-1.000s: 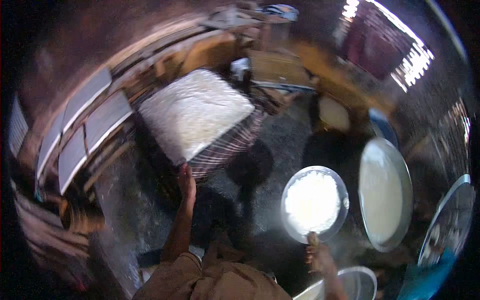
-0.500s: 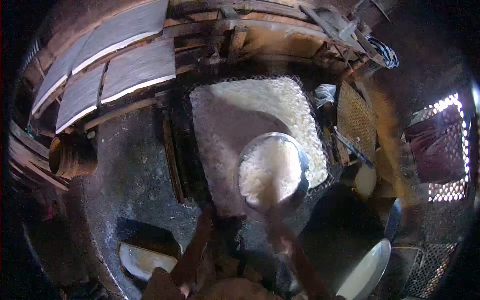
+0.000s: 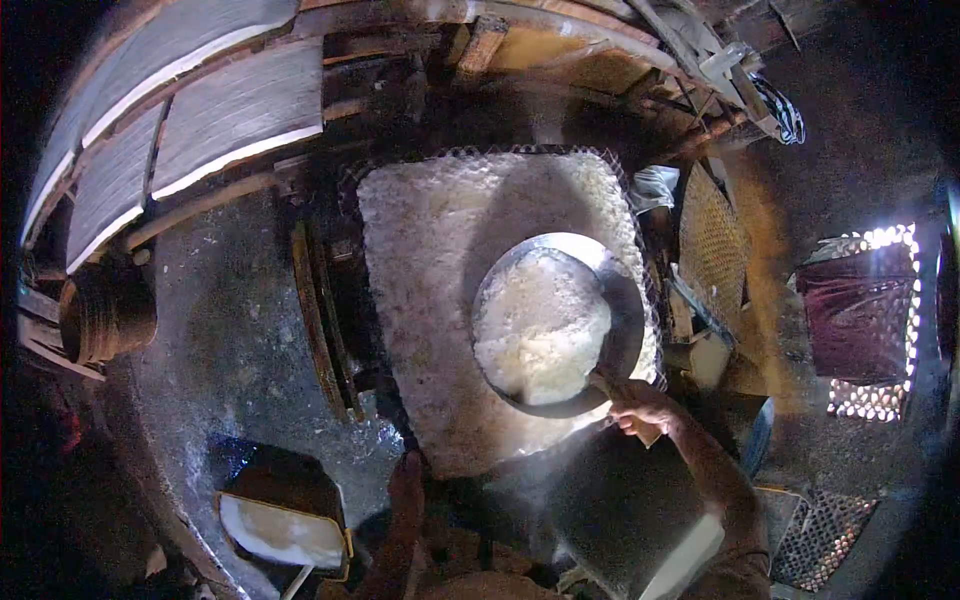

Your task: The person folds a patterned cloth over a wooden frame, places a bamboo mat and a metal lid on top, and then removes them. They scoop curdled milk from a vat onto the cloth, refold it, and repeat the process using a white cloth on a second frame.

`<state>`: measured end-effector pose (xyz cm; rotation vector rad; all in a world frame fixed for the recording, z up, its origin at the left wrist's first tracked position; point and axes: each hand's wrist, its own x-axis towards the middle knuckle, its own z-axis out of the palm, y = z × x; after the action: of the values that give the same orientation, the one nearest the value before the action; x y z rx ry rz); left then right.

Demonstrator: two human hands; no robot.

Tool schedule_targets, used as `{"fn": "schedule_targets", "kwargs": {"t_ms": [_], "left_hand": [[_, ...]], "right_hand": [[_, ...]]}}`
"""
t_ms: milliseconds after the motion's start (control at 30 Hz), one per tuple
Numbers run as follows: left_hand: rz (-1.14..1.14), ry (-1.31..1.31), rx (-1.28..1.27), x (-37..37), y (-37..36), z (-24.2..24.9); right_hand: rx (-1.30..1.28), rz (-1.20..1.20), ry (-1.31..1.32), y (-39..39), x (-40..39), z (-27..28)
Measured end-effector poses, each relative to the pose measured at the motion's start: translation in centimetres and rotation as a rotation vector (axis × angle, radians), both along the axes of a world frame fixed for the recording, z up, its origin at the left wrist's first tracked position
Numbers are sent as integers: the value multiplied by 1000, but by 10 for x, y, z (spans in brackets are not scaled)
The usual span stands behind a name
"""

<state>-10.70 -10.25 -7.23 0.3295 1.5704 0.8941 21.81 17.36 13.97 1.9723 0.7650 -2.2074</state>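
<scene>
The round metal bowl point(image 3: 622, 300), heaped with white grains point(image 3: 535, 315), is at the centre of the frame, over the right part of the large tray point(image 3: 348, 192), which carries a broad layer of similar white grains point(image 3: 425, 310). The right hand point(image 3: 645, 408) is clamped at the bowl's lower-right edge; the bowl lies up and to the left of it. Being round, the bowl shows no long axis; the tray runs slightly longer from top to bottom of the frame. The right hand is plainly the nearer. The left hand point(image 3: 406, 475) is at the tray's lower-left corner; in that shadow, whether its fingers grip the edge cannot be told. A yellow-rimmed container point(image 3: 282, 507) stands on the floor point(image 3: 220, 310), lower left. No brand, label or writing is legible.
</scene>
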Motion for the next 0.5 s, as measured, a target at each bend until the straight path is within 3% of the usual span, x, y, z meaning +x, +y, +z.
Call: {"fn": "schedule_targets", "kwargs": {"t_ms": [67,200,267,333,400,433,467,500], "left_hand": [[75,-57,-187,-7,32,45],[131,-258,6,-1,1,-5],[227,-169,12,3,7,-13],[119,-9,53,2,-13,-67],[17,158,96,-7,-2,-62],[60,-20,-19,-16,19,-19],[100,-200,-133,-20,33,9],[99,-186,-108,-20,36,11]], "right_hand": [[69,61,-9,21,-1,11],[179,152,-179,45,14,20],[274,210,-169,59,17,26],[363,190,-172,67,33,15],[531,205,-228,84,43,13],[671,379,-219,94,36,24],[697,372,-210,104,52,10],[922,522,-332,122,79,-22]]}}
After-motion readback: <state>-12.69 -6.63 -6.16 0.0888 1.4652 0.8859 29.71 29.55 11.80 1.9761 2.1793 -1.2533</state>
